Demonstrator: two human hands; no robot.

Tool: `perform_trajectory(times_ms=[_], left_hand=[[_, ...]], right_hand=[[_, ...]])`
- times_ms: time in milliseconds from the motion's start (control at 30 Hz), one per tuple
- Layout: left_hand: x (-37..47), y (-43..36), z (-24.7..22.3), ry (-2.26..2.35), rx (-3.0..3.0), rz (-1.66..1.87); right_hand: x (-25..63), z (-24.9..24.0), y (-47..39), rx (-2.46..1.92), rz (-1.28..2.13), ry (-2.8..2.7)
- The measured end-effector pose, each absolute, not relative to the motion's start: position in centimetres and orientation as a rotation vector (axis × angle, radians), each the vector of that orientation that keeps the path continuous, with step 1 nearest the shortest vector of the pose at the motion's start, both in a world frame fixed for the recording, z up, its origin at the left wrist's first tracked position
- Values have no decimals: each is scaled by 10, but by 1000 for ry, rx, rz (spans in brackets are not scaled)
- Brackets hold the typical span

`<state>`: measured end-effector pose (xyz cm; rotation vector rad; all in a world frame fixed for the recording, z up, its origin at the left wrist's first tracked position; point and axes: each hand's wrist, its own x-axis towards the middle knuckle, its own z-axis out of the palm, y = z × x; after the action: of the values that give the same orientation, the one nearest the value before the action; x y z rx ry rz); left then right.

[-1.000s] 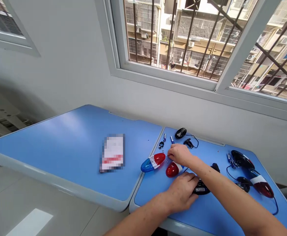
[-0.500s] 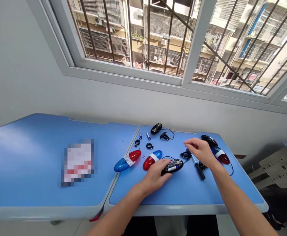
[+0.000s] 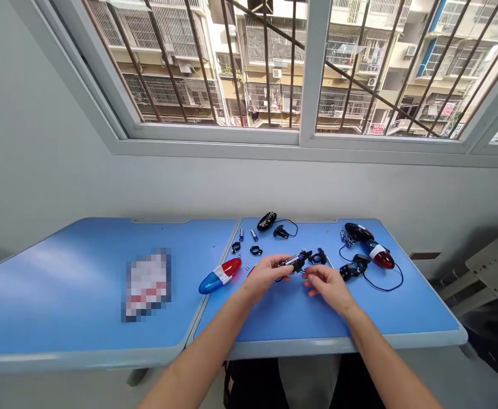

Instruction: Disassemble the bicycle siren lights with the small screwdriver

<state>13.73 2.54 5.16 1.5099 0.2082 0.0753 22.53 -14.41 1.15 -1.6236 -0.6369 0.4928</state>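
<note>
My left hand (image 3: 269,272) is closed on a black oval battery housing (image 3: 295,261), raised and tilted above the table, with batteries lying in its open side. Just right of it, my right hand (image 3: 327,287) has its fingers curled, tips close to the housing's thin wire; whether they pinch the wire is unclear. Behind that hand lie a black clamp ring (image 3: 316,258) and the metal shaft of a screwdriver (image 3: 329,262), its handle hidden. The red-and-blue light cover (image 3: 221,275) rests left of my left hand. A second cover is nearly all hidden behind the left hand.
At the back are another black housing (image 3: 267,221) with a wired black switch (image 3: 281,231), two loose batteries (image 3: 254,235) and two black rings (image 3: 256,250). On the right lie a red-and-blue lamp (image 3: 380,255) and black mounts (image 3: 355,267). A blurred packet (image 3: 146,284) lies left.
My left hand has lifted and tilted the battery housing off the table. My right hand has come down and left, beside the housing. The view has shifted and levelled.
</note>
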Motion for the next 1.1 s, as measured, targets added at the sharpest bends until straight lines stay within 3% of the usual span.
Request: perform_trajectory(times_ms=[533,833,1100], left_hand=[[140,25,24,398,1796,253],[124,21,32,119,2131,397],[108,20,40,9,2297,391]], right_hand=[[244,32,-181,-1751,108,-531],[229,33,-210,-2646,-298,-1351],[226,19,-211,-2668,-705,-1525]])
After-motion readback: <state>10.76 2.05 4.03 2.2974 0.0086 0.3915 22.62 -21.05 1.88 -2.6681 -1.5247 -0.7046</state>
